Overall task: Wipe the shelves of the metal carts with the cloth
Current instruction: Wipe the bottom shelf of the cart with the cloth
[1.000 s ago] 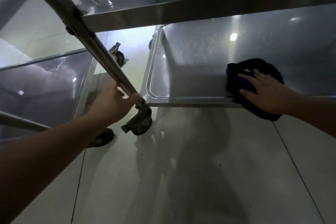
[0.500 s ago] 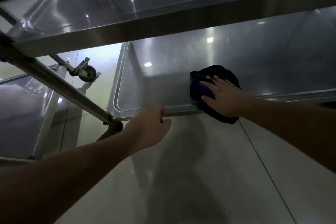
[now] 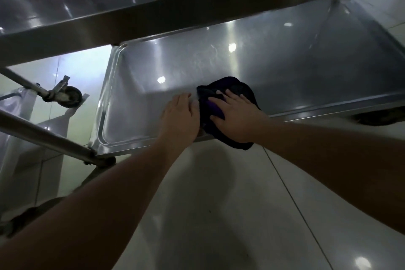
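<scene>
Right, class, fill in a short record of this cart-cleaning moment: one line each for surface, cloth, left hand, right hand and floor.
surface: lower shelf of a steel cart, under an upper shelf
cloth: dark cloth, draped over the shelf's near edge
left hand: left hand flat on the shelf beside the cloth
right hand: right hand pressing on the cloth
floor: pale tiled floor, caster wheel on the left

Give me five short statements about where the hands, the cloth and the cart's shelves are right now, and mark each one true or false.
1. The right hand presses on the dark cloth. True.
2. The cloth lies on the upper shelf. False: it lies on the lower shelf, at its near rim.
3. The left hand grips the cart's leg. False: it rests on the lower shelf beside the cloth.
4. A caster wheel shows at left. True.
5. The cloth is white. False: it is dark.
</scene>
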### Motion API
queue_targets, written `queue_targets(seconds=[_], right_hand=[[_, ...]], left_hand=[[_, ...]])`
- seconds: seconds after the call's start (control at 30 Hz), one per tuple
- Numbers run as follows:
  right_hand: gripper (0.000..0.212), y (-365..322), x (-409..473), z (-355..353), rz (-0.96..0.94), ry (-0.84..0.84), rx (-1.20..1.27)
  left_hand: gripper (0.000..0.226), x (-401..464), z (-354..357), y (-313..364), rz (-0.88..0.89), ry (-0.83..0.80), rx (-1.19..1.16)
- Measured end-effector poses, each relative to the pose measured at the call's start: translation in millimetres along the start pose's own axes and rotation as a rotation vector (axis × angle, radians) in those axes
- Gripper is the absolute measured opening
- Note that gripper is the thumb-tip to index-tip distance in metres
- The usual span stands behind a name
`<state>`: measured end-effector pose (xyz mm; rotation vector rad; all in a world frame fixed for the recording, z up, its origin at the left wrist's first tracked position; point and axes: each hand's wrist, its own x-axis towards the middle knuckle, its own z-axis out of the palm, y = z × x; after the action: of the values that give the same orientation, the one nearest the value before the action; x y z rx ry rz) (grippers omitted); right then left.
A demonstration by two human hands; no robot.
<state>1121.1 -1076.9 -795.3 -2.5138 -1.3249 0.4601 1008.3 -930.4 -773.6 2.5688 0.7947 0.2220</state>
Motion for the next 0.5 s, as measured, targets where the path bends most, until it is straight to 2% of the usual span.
queue_targets(seconds=[0.13,0.27,0.4,0.5], right_hand=[[0.067,15,-4,-6,0.038,0.006,0.008],[0.07,67,-26,-22,0.128,0.049,-0.012],[0.068,159,-64,-51,0.369,0.163,-0.017],[0.062,226,-100,-77,0.632,0.263,0.029]], left_hand=[[0.047,-1,16,-1,-0.008,-0.039,0.032],[0.052,-1,22,-6,-0.007,-0.026,0.135],[0.054,-2,26,-8,0.001,-0.001,0.157],[0.062,-2,29,-9,-0.01,0.024,0.157]])
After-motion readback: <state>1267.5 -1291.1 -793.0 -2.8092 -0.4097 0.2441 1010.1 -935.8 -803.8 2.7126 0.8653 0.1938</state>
